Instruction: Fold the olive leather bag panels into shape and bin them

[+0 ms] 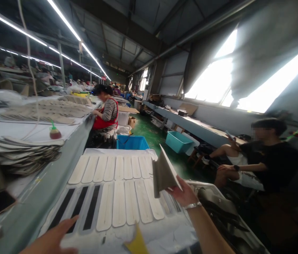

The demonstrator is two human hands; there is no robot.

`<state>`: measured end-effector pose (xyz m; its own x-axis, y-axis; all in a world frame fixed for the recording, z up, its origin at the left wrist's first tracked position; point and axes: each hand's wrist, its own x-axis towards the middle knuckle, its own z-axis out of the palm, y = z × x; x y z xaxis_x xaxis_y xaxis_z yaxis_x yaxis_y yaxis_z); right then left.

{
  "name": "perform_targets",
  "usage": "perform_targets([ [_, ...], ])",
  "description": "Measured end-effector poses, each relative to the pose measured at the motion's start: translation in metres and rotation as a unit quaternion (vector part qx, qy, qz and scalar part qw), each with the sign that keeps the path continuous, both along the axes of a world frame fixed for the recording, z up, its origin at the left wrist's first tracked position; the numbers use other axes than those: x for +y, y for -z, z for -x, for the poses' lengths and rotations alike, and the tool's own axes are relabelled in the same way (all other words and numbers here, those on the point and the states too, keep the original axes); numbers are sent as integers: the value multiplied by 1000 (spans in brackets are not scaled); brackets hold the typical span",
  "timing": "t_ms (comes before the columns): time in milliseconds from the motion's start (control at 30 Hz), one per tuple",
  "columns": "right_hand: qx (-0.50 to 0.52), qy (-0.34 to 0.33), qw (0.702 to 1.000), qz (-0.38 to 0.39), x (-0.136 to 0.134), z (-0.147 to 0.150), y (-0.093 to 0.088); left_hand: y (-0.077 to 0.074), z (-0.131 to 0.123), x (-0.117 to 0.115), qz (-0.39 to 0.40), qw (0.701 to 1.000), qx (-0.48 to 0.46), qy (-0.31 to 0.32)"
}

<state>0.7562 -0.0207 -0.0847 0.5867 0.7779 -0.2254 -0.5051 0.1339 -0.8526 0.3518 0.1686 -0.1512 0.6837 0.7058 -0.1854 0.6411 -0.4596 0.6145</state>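
My right hand (182, 193) grips some flat grey-beige pieces (166, 173), raised above the right side of the work table; whether they are several sheets or one folded piece I cannot tell. Low on the left, my left hand (55, 237) has its index finger stretched out over the dark strips, with nothing visible in it. Two rows of pale, round-cornered strips (119, 203) lie side by side on the white-covered table (85, 243). Three grey strips with black centres (92, 208) lie at the left of the front row. A yellow pointed piece (137, 240) is at the front edge.
Stacked curved pieces (19, 153) and a green-capped bottle (55, 131) are on the left bench. Beyond the table stands a blue bin (132, 142), near a person in a red apron (109, 111). At right sits another person (267, 158), beside a crate of dark pieces (217, 201).
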Motion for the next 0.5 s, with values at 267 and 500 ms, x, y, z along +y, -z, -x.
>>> perform_targets([
  [267, -10, -136, 991, -13, 40, 192, -46, -78, -90, -60, 1, 933, -327, 150],
  [500, -81, -267, 956, -90, 6, 175, -112, -124, -29, -36, 294, 869, -379, 121],
])
